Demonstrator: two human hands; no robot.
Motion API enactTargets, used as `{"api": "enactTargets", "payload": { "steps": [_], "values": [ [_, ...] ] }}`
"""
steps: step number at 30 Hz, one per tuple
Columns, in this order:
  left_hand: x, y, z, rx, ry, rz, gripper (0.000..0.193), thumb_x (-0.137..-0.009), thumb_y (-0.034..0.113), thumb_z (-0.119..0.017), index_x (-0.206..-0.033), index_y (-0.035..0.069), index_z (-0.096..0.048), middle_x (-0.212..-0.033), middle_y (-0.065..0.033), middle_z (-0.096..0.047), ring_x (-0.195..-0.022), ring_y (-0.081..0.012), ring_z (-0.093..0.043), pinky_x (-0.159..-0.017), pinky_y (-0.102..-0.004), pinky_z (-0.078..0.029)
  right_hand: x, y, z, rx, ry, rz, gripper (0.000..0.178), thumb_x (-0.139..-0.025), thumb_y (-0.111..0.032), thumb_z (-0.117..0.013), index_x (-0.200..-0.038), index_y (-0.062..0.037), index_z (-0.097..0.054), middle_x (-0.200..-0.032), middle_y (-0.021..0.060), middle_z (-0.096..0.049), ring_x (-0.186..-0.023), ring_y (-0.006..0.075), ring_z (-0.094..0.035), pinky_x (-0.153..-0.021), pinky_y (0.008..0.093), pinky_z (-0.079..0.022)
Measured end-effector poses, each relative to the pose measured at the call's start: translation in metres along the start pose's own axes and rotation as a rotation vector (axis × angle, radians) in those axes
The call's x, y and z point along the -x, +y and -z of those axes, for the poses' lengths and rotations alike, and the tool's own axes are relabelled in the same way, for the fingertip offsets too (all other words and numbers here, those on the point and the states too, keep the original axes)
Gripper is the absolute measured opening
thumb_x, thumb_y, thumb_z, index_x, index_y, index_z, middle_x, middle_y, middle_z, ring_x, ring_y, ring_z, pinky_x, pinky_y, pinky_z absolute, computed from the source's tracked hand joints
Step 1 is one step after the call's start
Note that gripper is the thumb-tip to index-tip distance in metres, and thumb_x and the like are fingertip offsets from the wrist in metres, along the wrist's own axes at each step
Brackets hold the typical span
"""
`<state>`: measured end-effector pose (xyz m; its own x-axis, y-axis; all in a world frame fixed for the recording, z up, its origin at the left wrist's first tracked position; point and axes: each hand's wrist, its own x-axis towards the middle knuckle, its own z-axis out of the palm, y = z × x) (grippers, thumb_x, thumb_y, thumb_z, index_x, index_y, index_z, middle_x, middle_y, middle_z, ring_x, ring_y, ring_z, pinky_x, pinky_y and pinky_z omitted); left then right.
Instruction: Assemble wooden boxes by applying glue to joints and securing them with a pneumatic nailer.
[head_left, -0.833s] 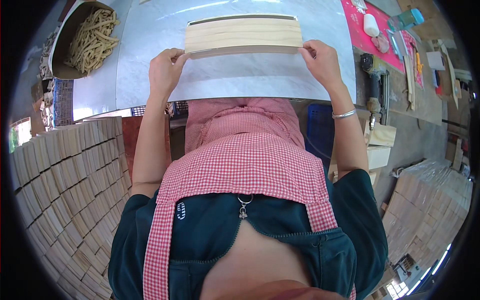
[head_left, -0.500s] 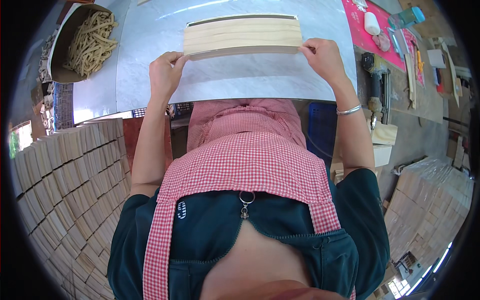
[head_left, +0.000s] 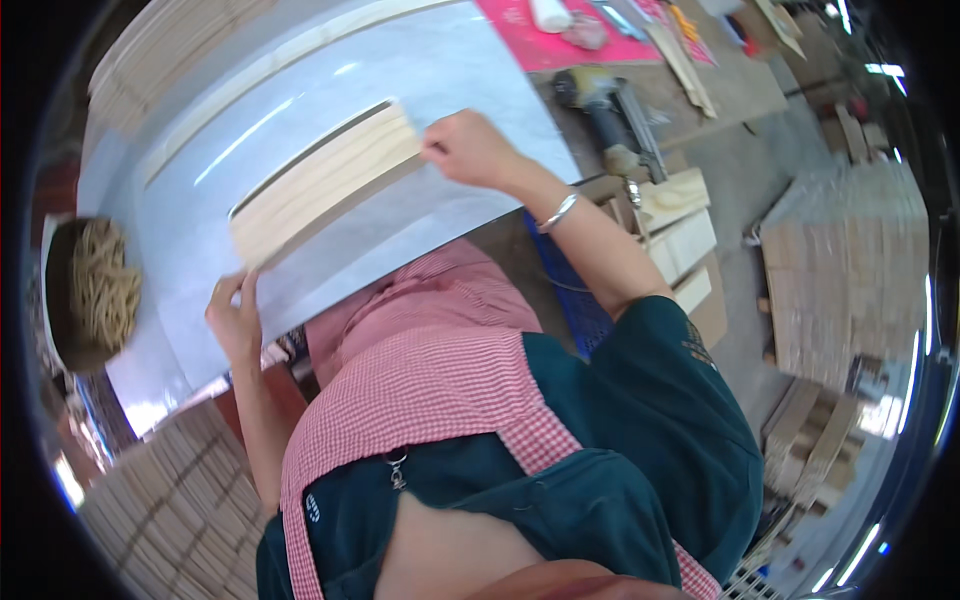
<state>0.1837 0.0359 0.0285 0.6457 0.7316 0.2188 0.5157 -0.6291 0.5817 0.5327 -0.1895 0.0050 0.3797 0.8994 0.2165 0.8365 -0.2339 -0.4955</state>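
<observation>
A long rectangular wooden box (head_left: 325, 180) lies tilted across the white marble-patterned tabletop; a pale grained panel forms its upper face, and a dark gap runs along its far edge. At its near left corner, my left hand (head_left: 236, 318) pinches the wood between thumb and fingers. My right hand (head_left: 468, 148), with a silver bangle on its wrist, has its fingers closed at the box's right end. Its fingertips are partly hidden and slightly blurred.
A bin of pale wooden strips (head_left: 105, 285) stands at the left. A nail gun (head_left: 605, 120) lies right of the tabletop (head_left: 450, 75), near a pink sheet (head_left: 510, 30) with small items. Long wooden pieces (head_left: 190, 50) lie along the far side; stacked boards (head_left: 170, 490) rise lower left.
The view has turned, so the table and box now slant up to the right. Both hands stay at the box's ends. Long wooden pieces beyond the table have come into view.
</observation>
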Motion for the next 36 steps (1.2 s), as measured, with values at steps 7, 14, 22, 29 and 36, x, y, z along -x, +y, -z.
{"api": "enactTargets", "payload": {
  "steps": [7,14,22,29,36],
  "values": [
    [0.0,0.013,0.003,0.145,-0.094,0.325,0.043,-0.093,0.011,-0.067,-0.134,0.001,-0.06,-0.126,-0.0135,-0.065,-0.098,-0.0219,-0.064,-0.088,-0.0307,-0.053,0.027,0.113,0.088,0.006,0.304,-0.134,0.027,-0.085,-0.024,-0.066,-0.104,-0.0056,-0.07,-0.106,0.013,-0.071,-0.09,0.034,-0.064,-0.08,0.0408,-0.052],
    [0.035,-0.016,0.012,0.306,0.208,0.626,0.042,-0.097,0.013,-0.063,-0.136,-0.002,-0.058,-0.132,-0.0173,-0.06,-0.103,-0.0232,-0.062,-0.091,-0.0316,-0.053,0.119,0.373,0.253,0.667,0.58,-0.957,0.037,-0.087,-0.022,-0.059,-0.118,-0.0045,-0.069,-0.114,0.0211,-0.069,-0.106,0.0393,-0.064,-0.09,0.0465,-0.052],
    [0.048,-0.025,0.0,0.223,0.27,0.65,0.044,-0.098,0.014,-0.062,-0.138,-0.003,-0.056,-0.132,-0.0169,-0.059,-0.104,-0.0233,-0.061,-0.093,-0.0317,-0.052,0.144,0.455,0.274,0.928,0.455,-1.047,0.028,-0.089,-0.017,-0.055,-0.109,-0.0027,-0.069,-0.107,0.0203,-0.068,-0.095,0.0414,-0.067,-0.084,0.048,-0.054],
    [0.049,0.003,0.003,0.236,0.281,0.645,0.045,-0.098,0.014,-0.062,-0.14,-0.002,-0.055,-0.132,-0.0157,-0.058,-0.103,-0.0227,-0.061,-0.093,-0.0315,-0.05,0.146,0.457,0.283,0.799,0.372,-1.026,0.027,-0.089,-0.015,-0.054,-0.107,-0.0022,-0.069,-0.109,0.0234,-0.066,-0.101,0.0439,-0.066,-0.086,0.0503,-0.054],
    [0.054,0.025,0.009,0.218,0.264,0.586,0.045,-0.098,0.014,-0.062,-0.14,-0.002,-0.054,-0.135,-0.0143,-0.057,-0.099,-0.0224,-0.062,-0.092,-0.0305,-0.05,0.151,0.451,0.286,0.615,0.451,-1.011,0.024,-0.087,-0.012,-0.053,-0.102,-0.0019,-0.069,-0.101,0.0231,-0.069,-0.097,0.0439,-0.067,-0.085,0.0519,-0.054]
  ]
}}
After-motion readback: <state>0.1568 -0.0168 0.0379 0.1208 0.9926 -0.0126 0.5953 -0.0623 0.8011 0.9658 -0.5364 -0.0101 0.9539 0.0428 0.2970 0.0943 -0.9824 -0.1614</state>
